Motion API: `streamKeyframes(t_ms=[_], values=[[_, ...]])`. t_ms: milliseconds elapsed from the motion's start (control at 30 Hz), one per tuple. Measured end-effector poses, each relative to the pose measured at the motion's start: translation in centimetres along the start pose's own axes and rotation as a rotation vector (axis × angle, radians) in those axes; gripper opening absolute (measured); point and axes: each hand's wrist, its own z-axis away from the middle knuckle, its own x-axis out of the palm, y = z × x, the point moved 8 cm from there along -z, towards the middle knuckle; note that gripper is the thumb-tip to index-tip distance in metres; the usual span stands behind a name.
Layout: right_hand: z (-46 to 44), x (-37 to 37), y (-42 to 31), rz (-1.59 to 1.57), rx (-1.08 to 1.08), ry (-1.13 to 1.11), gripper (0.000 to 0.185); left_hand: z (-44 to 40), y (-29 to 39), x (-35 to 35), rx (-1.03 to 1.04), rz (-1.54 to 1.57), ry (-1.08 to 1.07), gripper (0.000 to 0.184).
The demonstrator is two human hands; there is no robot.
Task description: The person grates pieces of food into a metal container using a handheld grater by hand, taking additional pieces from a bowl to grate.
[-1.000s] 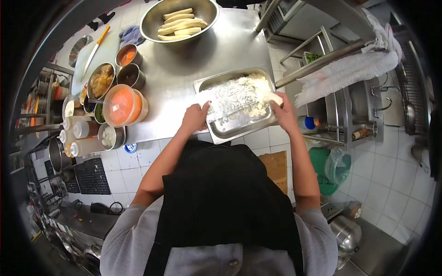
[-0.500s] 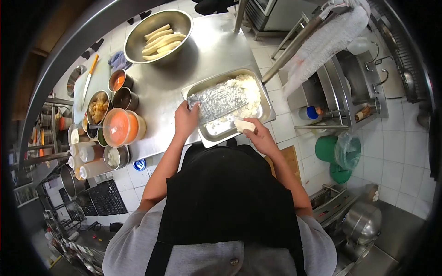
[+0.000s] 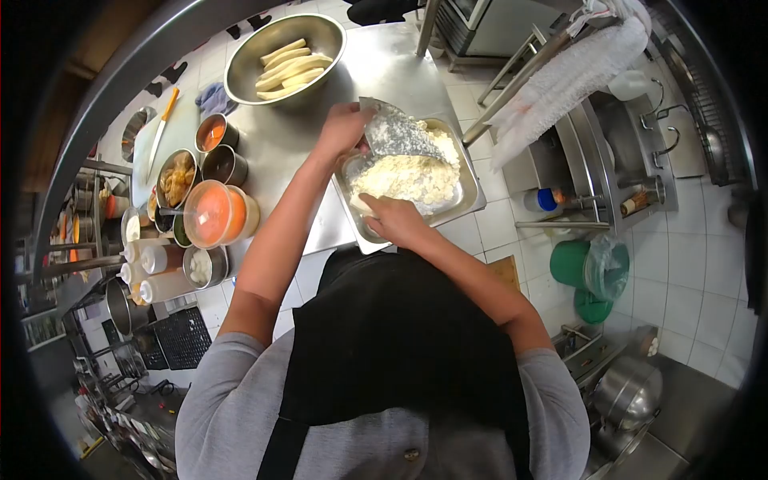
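My left hand [image 3: 349, 128] is closed round the near end of a metal grater [image 3: 400, 134], which is tilted up over the far side of a steel tray [image 3: 474, 197]. White shreds cling to the grater's face. Under it, a heap of pale grated plantain [image 3: 408, 178] covers much of the tray's bottom. My right hand [image 3: 396, 222] is down at the tray's near left part, fingers bent round a pale piece of peeled plantain [image 3: 360, 205] that is mostly hidden.
A steel bowl [image 3: 336, 67] of peeled plantains [image 3: 294, 67] stands at the back. To the left are an orange-filled tub [image 3: 214, 214], small steel pots [image 3: 224, 166], squeeze bottles [image 3: 164, 286] and a knife [image 3: 164, 124] on a cutting board. A towel [image 3: 576, 80] hangs at right.
My left hand has lifted the grater and swung it to the tray's far side, uncovering the grated heap. My right hand has moved left into the tray with the plantain piece.
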Motion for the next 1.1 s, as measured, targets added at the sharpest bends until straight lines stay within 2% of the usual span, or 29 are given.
streamKeyframes(t_ms=[100,167,233,367,433,467,533,600,633,700,767,833,867,967,1000,1033,1067,1100], values=[[-2.3,1.2,0.0,0.160,-0.045,-0.030,0.049,-1.0,0.1,0.3,0.005,0.039,-0.029,0.030],[-3.2,1.9,1.1,0.259,-0.003,-0.098,0.047,-1.4,0.0,0.4,0.007,0.066,-0.034,0.031],[-3.4,1.5,4.1,0.300,0.140,-0.094,0.049,-1.3,0.1,-0.1,0.007,0.028,0.015,0.030],[-0.8,-2.8,8.2,0.284,0.279,0.141,0.048,-0.7,-0.4,-1.1,-0.011,0.007,0.064,0.030],[0.9,-4.9,8.6,0.273,0.317,0.170,0.045,-1.2,-1.6,-1.5,0.016,0.029,0.067,0.031],[2.0,-6.1,8.9,0.191,0.366,0.225,0.043,-1.2,-2.5,-1.7,0.016,0.032,0.073,0.031],[3.8,-8.6,7.8,0.104,0.415,0.275,0.041,-0.2,-3.4,-2.4,0.164,0.079,0.110,0.029],[5.7,-10.4,7.2,-0.220,0.577,0.250,0.037,1.6,-5.5,-3.7,0.110,-0.042,0.141,0.030],[6.3,-10.6,7.9,-0.224,0.578,0.254,0.037,2.5,-6.8,-4.4,0.059,-0.164,0.171,0.031],[7.4,-10.6,9.4,-0.524,0.539,0.405,0.036,4.2,-10.3,-4.8,-0.079,-0.058,0.143,0.032],[7.0,-11.4,8.7,-0.461,0.602,0.356,0.035,4.6,-14.6,-5.9,-0.092,-0.096,0.155,0.037],[5.8,-10.8,8.7,-0.499,0.566,0.346,0.036,5.8,-15.2,-6.5,-0.113,-0.278,0.206,0.042],[5.0,-10.4,8.4,-0.395,0.557,0.289,0.037,6.3,-15.4,-6.8,-0.141,-0.344,0.248,0.046],[2.1,-8.4,5.5,-0.324,0.493,0.167,0.039,7.3,-14.8,-6.8,-0.135,-0.435,0.273,0.045],[1.3,-7.5,5.1,-0.321,0.491,0.165,0.039,6.8,-16.4,-6.8,-0.148,-0.434,0.225,0.037],[0.5,-6.7,4.1,-0.221,0.382,0.170,0.040,6.8,-17.5,-6.9,-0.151,-0.431,0.225,0.037],[-0.2,-5.9,3.2,-0.123,0.271,0.175,0.040,6.6,-18.6,-6.2,-0.132,-0.221,0.140,0.032],[-0.5,-5.0,3.2,-0.123,0.271,0.172,0.040,6.8,-18.0,-5.4,-0.113,-0.011,0.055,0.031]])
